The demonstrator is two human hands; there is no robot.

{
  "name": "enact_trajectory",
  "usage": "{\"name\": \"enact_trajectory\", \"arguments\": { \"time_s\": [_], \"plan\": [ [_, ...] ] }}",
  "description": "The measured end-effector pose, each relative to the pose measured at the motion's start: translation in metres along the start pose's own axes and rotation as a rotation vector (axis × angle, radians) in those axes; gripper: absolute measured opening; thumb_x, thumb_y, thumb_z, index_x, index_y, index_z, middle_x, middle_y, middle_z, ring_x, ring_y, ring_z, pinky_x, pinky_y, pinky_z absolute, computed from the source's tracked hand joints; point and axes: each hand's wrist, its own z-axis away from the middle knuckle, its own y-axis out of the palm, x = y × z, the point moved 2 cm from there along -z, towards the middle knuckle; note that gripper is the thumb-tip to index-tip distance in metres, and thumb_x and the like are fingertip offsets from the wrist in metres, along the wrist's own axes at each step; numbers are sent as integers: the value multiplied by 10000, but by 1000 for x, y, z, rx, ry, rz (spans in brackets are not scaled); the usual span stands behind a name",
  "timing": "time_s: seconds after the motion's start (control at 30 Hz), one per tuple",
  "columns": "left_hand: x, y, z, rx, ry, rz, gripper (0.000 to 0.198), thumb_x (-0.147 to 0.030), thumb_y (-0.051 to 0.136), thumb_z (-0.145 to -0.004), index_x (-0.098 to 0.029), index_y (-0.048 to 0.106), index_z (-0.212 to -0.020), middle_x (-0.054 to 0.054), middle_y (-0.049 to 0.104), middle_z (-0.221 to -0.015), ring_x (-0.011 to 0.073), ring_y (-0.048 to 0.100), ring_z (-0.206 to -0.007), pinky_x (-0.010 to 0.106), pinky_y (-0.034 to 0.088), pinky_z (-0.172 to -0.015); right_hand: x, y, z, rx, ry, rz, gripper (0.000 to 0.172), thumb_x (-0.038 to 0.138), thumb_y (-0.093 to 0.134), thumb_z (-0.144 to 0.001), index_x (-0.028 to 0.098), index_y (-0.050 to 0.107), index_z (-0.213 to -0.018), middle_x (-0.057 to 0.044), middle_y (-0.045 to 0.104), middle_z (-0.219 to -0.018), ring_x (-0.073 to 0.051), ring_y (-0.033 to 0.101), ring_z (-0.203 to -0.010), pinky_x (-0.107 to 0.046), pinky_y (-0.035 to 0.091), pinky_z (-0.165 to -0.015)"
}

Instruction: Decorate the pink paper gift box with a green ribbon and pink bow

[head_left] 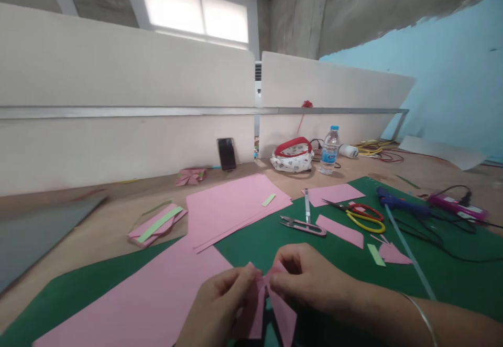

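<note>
A folded pink paper bow point(283, 313) hangs between my two hands at the bottom centre, its tails pointing down. On its left side, my left hand point(220, 300) pinches the paper between thumb and fingers. My right hand point(310, 279) is closed on the other side, close to the pinched middle. Fingers hide part of the folds. Below lies a green cutting mat point(243, 245). A large pink paper sheet point(149, 294) reaches under my left hand. Thread snips point(302, 225) lie just beyond my right hand.
Stacked pink sheets point(231, 205), yellow-and-red scissors point(365, 218), a blue glue gun point(401, 203) with its glue stick, and pink paper pieces point(340, 230) lie around. Farther back are a finished pink bow point(191, 176), a phone point(227, 154), a pouch point(293, 161) and a water bottle point(329, 150).
</note>
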Motion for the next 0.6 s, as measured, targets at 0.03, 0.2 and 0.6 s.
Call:
{"name": "enact_trajectory", "arguments": {
  "time_s": [0.03, 0.2, 0.6],
  "plan": [
    [1, 1, 1, -6, 4, 5, 457, -603, 714, -573, -189, 520, -553, -51, 436, -454, 86, 336, -406, 215, 183, -407, 0, 1, 1, 3, 1, 8, 127, 123, 544, -691, 168, 449, -619, 63, 447, -526, -53, 378, -470, -160, 263, -409],
    [-8, 5, 9, -24, 28, 25, 479, -633, 664, -613, -185, 514, -536, -60, 415, -456, 72, 291, -405, 220, 162, -413, 2, 2, 4, 40, 11, 57, 160, 138, 549, -738, 166, 435, -630, 66, 421, -543, -54, 369, -496, -169, 250, -434],
    [-22, 10, 19, -61, 116, -63, 351, -484, 753, -592, -145, 682, -649, -16, 577, -578, 105, 450, -550, 211, 317, -523, 9, 1, 7, 27, 33, -16, 165, 147, 568, -756, 163, 456, -637, 69, 436, -517, -52, 377, -472, -172, 250, -431]
  ]
}}
